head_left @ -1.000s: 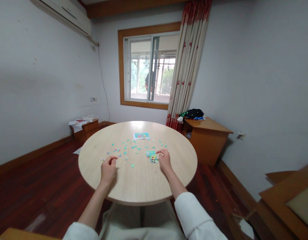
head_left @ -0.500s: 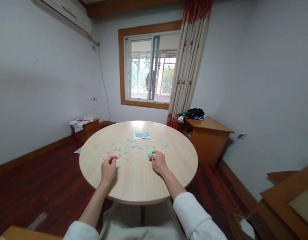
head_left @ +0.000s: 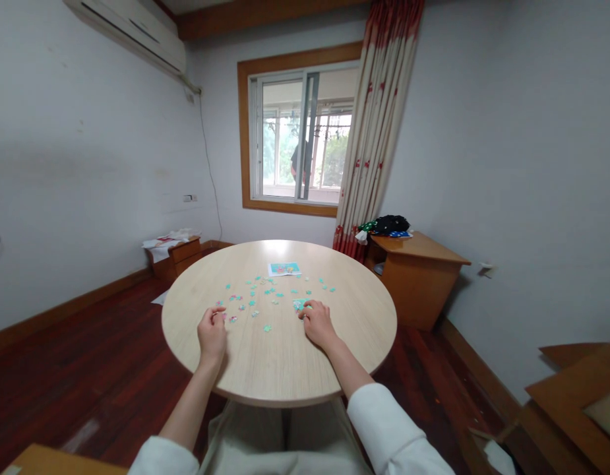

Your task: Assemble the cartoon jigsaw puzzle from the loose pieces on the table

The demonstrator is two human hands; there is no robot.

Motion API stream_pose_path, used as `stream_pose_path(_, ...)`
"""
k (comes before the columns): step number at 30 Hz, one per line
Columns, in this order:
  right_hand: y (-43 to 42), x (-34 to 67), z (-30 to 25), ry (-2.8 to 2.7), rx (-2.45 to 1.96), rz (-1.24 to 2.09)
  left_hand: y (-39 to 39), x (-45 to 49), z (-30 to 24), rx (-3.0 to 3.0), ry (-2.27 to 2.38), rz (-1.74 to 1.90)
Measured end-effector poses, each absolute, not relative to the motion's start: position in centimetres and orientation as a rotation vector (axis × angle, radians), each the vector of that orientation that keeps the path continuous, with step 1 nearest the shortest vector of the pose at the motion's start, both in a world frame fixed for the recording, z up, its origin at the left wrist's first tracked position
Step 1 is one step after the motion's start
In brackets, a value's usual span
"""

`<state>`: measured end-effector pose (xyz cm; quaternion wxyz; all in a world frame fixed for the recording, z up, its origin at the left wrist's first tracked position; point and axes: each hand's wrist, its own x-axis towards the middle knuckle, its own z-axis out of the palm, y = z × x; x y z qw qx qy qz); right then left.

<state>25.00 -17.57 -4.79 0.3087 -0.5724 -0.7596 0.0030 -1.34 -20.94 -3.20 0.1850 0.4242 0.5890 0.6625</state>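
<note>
I sit at a round pale wooden table strewn with several small turquoise puzzle pieces. My left hand rests on the table with its fingers curled, fingertips by the pieces at the left. My right hand lies over a small joined patch of puzzle, fingers bent down on it; most of the patch is hidden under the hand. A printed reference picture lies flat at the far side of the table.
A wooden cabinet with dark cloth on top stands at the right by a red-patterned curtain. A low cabinet with papers sits at the left wall. A person stands outside the window. Dark wooden floor surrounds the table.
My right hand slid left over the joined puzzle patch and now covers most of it. The left hand stayed nearly in place. The view shifted slightly.
</note>
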Motion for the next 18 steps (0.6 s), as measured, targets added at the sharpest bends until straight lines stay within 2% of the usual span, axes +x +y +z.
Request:
stream_pose_path(4,-17.5,25.0,-4.8,-1.991,-1.509,0.004,-19.4,-1.4,-3.2,1.472,1.783,1.610)
stream_pose_path(8,-17.8,25.0,-4.5,-1.980,-1.533,0.006,-17.0,-1.5,-2.3,1.893,2.022,1.090)
stream_pose_path(13,-18.1,25.0,-4.2,-1.979,-1.558,0.016,-15.1,-0.6,-1.1,2.083,2.339,0.446)
stream_pose_path(18,-18.1,25.2,-4.2,-1.979,-1.564,0.030,-14.8,0.4,-0.9,2.104,2.356,0.263)
